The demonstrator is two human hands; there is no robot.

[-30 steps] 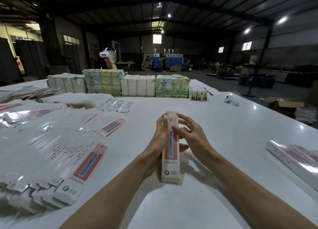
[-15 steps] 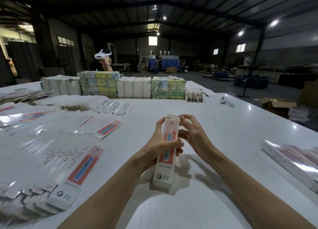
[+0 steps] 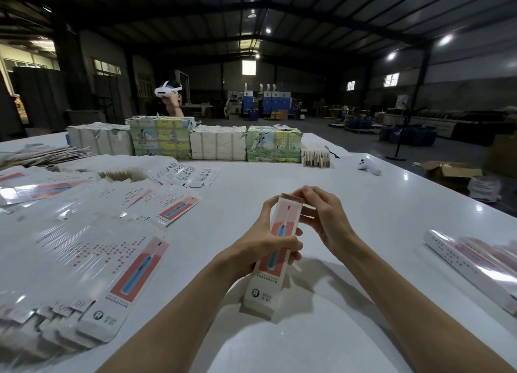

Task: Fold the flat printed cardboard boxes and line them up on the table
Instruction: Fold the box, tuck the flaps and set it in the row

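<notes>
White table (image 3: 279,176), left hand (image 3: 260,249) gripping toothbrush-printed box (image 3: 263,288), lettering blurred

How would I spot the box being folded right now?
Find the big white table. At its near middle, the left hand grips a slim printed box; the right hand pinches its top flap. Unlike the flat boxes at left, it's squared up.

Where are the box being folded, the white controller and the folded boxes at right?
box being folded (image 3: 286,218): head view, upper printed face.
white controller (image 3: 368,167): head view, its body.
folded boxes (image 3: 467,262): head view, nearest box's long face.
</notes>
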